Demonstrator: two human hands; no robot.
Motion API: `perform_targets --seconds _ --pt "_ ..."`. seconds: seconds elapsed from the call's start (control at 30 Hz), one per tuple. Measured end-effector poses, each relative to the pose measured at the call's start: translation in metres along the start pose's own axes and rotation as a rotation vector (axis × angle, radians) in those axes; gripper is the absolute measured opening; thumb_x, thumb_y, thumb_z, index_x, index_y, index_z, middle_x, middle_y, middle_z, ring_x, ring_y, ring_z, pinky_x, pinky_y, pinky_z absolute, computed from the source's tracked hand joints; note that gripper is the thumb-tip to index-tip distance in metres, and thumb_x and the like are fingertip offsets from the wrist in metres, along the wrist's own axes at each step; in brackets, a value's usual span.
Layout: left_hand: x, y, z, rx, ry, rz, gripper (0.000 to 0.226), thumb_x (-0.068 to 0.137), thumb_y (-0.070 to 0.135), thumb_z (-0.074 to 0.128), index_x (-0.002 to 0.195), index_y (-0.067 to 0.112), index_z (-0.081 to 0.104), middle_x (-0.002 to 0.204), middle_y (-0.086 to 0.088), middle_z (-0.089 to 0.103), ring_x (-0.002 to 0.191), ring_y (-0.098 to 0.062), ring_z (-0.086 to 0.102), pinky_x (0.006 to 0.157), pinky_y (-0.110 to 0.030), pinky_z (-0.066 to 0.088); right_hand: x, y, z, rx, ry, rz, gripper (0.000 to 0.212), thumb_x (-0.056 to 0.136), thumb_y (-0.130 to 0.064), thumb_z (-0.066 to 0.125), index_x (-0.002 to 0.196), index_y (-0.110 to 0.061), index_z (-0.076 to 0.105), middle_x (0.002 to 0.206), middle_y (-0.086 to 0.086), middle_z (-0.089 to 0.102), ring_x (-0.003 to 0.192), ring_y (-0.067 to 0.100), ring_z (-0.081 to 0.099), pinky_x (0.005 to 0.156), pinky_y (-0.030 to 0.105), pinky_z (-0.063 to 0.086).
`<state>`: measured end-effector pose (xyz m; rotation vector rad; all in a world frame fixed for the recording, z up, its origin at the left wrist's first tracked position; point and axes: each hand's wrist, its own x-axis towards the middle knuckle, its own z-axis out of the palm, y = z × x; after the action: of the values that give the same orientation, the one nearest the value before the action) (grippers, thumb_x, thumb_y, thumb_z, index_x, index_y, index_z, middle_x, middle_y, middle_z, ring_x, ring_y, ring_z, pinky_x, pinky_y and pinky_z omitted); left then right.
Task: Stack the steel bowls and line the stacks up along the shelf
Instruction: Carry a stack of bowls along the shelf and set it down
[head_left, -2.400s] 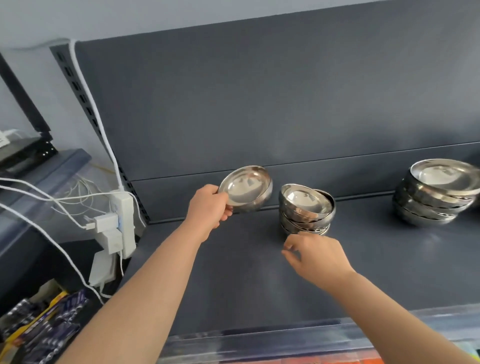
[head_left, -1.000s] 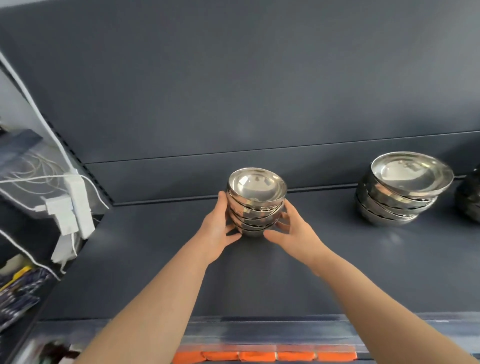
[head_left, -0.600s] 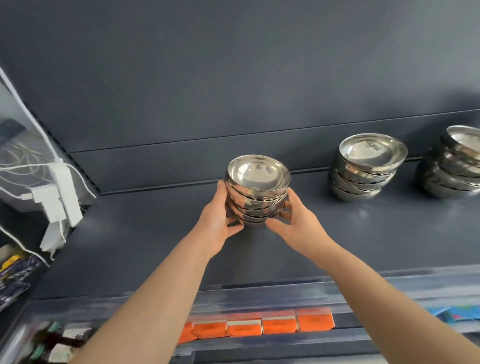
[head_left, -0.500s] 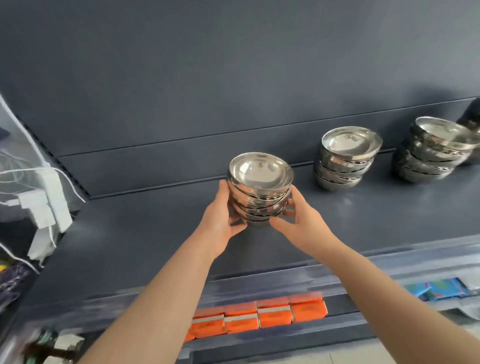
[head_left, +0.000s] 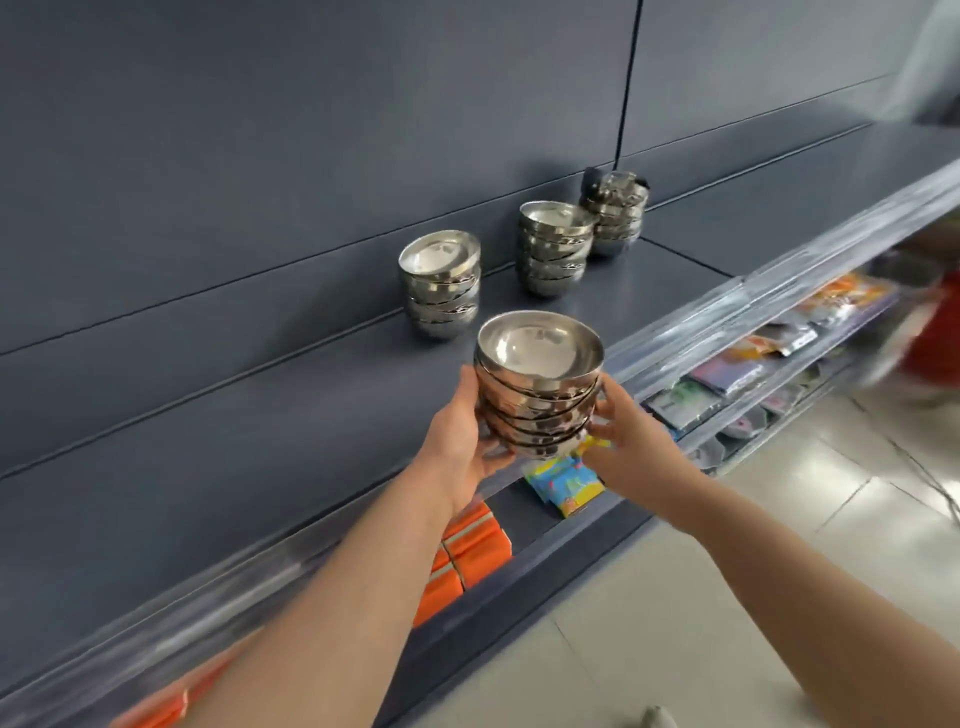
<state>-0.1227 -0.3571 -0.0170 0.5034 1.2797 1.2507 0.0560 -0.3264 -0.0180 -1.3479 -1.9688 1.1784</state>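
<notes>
A stack of several steel bowls (head_left: 537, 392) is held in the air in front of the dark grey shelf (head_left: 260, 441), above its front edge. My left hand (head_left: 460, 441) cups its left side and underside. On the right side my right hand (head_left: 623, 441) presses against it. Three more stacks stand on the shelf near its back wall: a near stack (head_left: 440, 286), a middle stack (head_left: 556, 249) and a far stack (head_left: 618, 213), in a row running to the right.
A clear plastic strip (head_left: 727, 306) runs along the shelf's front edge. On the lower shelf lie orange packs (head_left: 462, 551), a colourful packet (head_left: 563, 483) and several other packets (head_left: 753, 364). Pale tiled floor (head_left: 779, 597) lies at the lower right.
Both hands have lifted the bowl stack off the shelf and carried it right, out over the front edge. The view has swung right, showing three other stacks and the floor.
</notes>
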Motion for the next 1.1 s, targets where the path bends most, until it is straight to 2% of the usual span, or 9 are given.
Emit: perform_targets --seconds 0.1,0.2,0.33,0.43,0.57,0.67,0.83,1.0,1.1 --pt "0.016 -0.002 0.054 0.067 -0.068 -0.006 0.062 0.099 0.059 0.029 0.135 0.016 0.054 0.134 -0.008 0.059 0.116 -0.028 0.059 0.072 -0.037 0.054 -0.004 0.024 -0.044 -0.005 0.086 0.059 0.081 0.076 0.002 0.053 0.141 -0.043 0.03 0.113 -0.01 0.061 0.112 0.019 0.061 0.09 0.048 0.053" --pt "0.039 -0.004 0.114 0.102 -0.155 -0.02 0.062 0.098 0.06 0.03 0.134 0.016 0.055 0.135 -0.007 0.059 0.115 -0.03 0.06 0.083 -0.041 0.054 0.001 0.052 -0.094 0.001 0.185 0.074 0.079 0.071 -0.002 0.054 0.129 -0.052 0.034 0.102 -0.011 0.064 0.098 0.023 0.065 0.086 0.052 0.055" --pt "0.073 -0.01 0.2 0.164 -0.226 0.001 0.064 0.098 0.062 0.028 0.136 0.018 0.054 0.136 -0.004 0.057 0.112 -0.028 0.06 0.08 -0.038 0.052 0.012 0.087 -0.171 -0.019 0.272 0.079 0.067 0.077 -0.01 0.061 0.135 -0.034 0.038 0.103 -0.004 0.065 0.1 0.027 0.064 0.089 0.051 0.052" --pt "0.1 -0.014 0.265 0.144 -0.277 -0.01 0.061 0.097 0.062 0.031 0.13 0.018 0.057 0.133 -0.006 0.057 0.117 -0.034 0.058 0.085 -0.043 0.053 0.021 0.116 -0.23 -0.017 0.313 0.099 0.062 0.076 -0.015 0.061 0.131 -0.038 0.041 0.105 -0.003 0.066 0.098 0.025 0.066 0.086 0.052 0.054" --pt "0.136 -0.018 0.347 0.179 -0.365 -0.028 0.061 0.096 0.064 0.034 0.13 0.019 0.058 0.132 -0.009 0.058 0.108 -0.035 0.062 0.09 -0.047 0.054 0.032 0.153 -0.302 -0.026 0.359 0.142 0.06 0.08 -0.014 0.061 0.133 -0.034 0.04 0.099 -0.005 0.063 0.096 0.025 0.065 0.087 0.05 0.054" --pt "0.161 -0.019 0.401 0.2 -0.39 -0.042 0.06 0.097 0.063 0.033 0.133 0.021 0.056 0.133 -0.005 0.057 0.107 -0.033 0.061 0.081 -0.043 0.055 0.049 0.177 -0.35 -0.028 0.402 0.159 0.061 0.081 -0.013 0.062 0.133 -0.035 0.039 0.098 -0.001 0.065 0.095 0.027 0.065 0.086 0.051 0.055" --pt "0.219 -0.015 0.47 0.239 -0.399 -0.039 0.05 0.098 0.062 0.032 0.117 0.026 0.06 0.132 -0.005 0.057 0.116 -0.035 0.059 0.101 -0.051 0.048 0.098 0.215 -0.408 0.015 0.453 0.201 0.056 0.08 -0.014 0.062 0.128 -0.036 0.044 0.1 0.001 0.068 0.093 0.025 0.066 0.085 0.049 0.055" --pt "0.302 -0.003 0.532 0.264 -0.424 -0.054 0.052 0.098 0.061 0.03 0.1 0.023 0.064 0.121 -0.004 0.06 0.105 -0.034 0.06 0.095 -0.048 0.048 0.169 0.25 -0.461 0.029 0.475 0.229 0.056 0.08 -0.014 0.063 0.128 -0.034 0.043 0.098 0.0 0.068 0.093 0.024 0.067 0.086 0.05 0.055" --pt "0.351 0.012 0.571 0.281 -0.457 -0.059 0.05 0.099 0.06 0.031 0.107 0.023 0.064 0.125 -0.003 0.058 0.105 -0.033 0.06 0.091 -0.046 0.052 0.216 0.266 -0.497 0.035 0.514 0.249 0.057 0.079 -0.016 0.063 0.128 -0.036 0.041 0.101 0.002 0.068 0.094 0.025 0.067 0.087 0.051 0.054"
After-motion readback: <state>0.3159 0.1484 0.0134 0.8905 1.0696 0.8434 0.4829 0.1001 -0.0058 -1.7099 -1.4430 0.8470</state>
